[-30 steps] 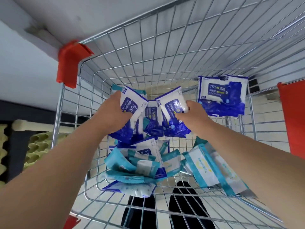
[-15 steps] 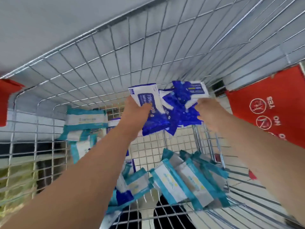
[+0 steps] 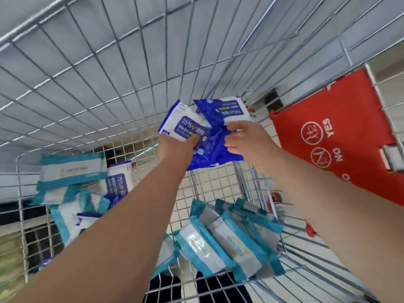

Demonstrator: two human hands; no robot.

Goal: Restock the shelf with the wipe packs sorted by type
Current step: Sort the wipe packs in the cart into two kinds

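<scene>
Where both bare forearms reach in from the lower edge, a slumped row of teal-edged wipe packs [image 3: 220,241] lies nearest, on the wire floor of the cart [image 3: 122,62]. Soft pillow shapes, glossy film, white faces, crimped ends. Left forearm covers part of that row.

Second heap [image 3: 70,169] of the same teal kind leans against the cart's left wall, with one blue-and-white pack [image 3: 119,179] propped upright among them.

Further in, raised above the cart floor: blue wipe packs [image 3: 209,147], a crumpled bunch held between both hands. Left hand [image 3: 175,147] grips from below, thumb pressed over a white-faced pack printed "75%". Right hand [image 3: 249,142] has its fingers [image 3: 235,132] curled round the bunch's right edge. How many packs are in the bunch I cannot tell.

Beyond them the far mesh wall, thin bright steel in long rectangles. Pale floor tiles [image 3: 220,182] show through the grid. Right, a red panel [image 3: 328,127] marked YES and NO.
</scene>
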